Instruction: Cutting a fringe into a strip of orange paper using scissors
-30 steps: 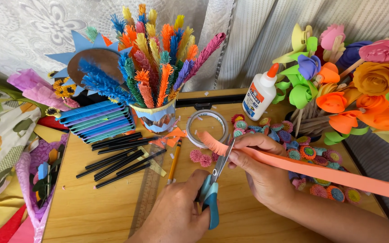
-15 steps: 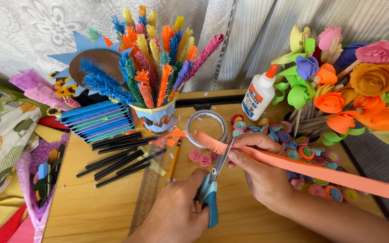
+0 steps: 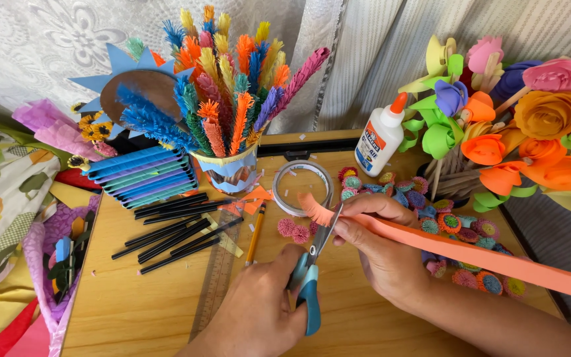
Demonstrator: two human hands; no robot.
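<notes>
the left hand [image 3: 259, 311] has its grip closed through the blue handles of a pair of scissors [image 3: 312, 271], whose blades point up and away and sit at the fringed end of a long orange paper strip [image 3: 431, 241]. the right hand [image 3: 381, 244] has its grip closed on that strip, fingers pinching it just beside the blades – the strip runs from there across the tabletop [image 3: 140, 297] and off toward the lower right edge of the view. the end near the blades is already cut into a row of fine slits.

just beyond the scissors lies a roll of clear tape [image 3: 302, 187], and two small pink fringed rosettes [image 3: 293, 229] rest beside the blades. to the right of the hand a scatter of small multicoloured rolled paper flowers [image 3: 457, 225] covers the wood. a white glue bottle with an orange cap [image 3: 381, 135] stands upright behind them, near a bunch of paper roses on sticks [image 3: 510, 112].

left of the hands lie a clear ruler [image 3: 216, 277], an orange pencil [image 3: 256, 231] and a loose spread of black sticks [image 3: 170, 231] – behind these, a decorated cup of fringed paper stems [image 3: 229, 99] and a stack of blue folded paper [image 3: 143, 175].
</notes>
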